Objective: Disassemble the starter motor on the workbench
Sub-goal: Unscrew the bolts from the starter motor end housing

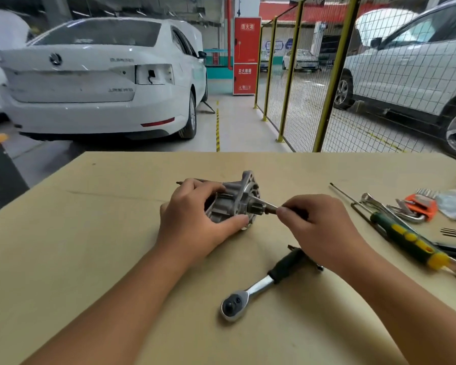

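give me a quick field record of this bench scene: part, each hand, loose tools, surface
part: grey cast-metal starter motor housing, lying on its side
left hand: left hand grips the housing
right hand: right hand pinches a thin metal tool aimed at the housing's centre
loose tools: chrome ratchet wrench with black grip in front; green-and-yellow-handled screwdriver and orange-holdered hex key set to the right
surface: tan board workbench

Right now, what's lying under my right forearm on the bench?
A ratchet wrench lies there on the workbench, chrome head toward you, black handle running up under the right hand's wrist. The handle's far end and a small metal piece beside it are partly covered.
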`<act>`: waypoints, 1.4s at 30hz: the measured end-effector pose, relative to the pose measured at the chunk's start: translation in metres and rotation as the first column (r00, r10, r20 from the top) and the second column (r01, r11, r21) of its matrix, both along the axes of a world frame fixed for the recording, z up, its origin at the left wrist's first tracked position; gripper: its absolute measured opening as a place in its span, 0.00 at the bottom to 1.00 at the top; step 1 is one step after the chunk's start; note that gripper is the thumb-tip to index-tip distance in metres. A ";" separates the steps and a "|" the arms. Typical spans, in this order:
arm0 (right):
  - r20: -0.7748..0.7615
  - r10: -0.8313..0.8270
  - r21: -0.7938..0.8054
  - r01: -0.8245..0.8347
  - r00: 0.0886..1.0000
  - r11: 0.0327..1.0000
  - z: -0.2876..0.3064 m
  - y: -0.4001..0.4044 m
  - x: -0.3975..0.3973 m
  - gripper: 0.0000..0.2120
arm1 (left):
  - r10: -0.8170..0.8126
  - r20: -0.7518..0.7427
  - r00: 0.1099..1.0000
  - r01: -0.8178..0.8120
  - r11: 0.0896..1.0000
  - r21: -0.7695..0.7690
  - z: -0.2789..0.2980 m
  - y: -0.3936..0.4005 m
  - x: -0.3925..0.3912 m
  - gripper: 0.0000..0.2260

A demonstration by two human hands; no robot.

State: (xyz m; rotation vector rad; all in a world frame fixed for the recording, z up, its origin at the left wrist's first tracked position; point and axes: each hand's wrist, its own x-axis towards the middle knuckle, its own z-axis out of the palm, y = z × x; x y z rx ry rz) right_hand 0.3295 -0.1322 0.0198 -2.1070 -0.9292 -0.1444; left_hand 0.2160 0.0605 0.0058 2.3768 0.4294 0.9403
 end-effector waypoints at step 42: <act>0.270 -0.015 -0.243 0.083 0.963 0.966 0.015 0.006 -0.024 0.11 | -0.051 0.069 0.996 0.049 0.998 0.027 0.002 -0.020 0.002 0.19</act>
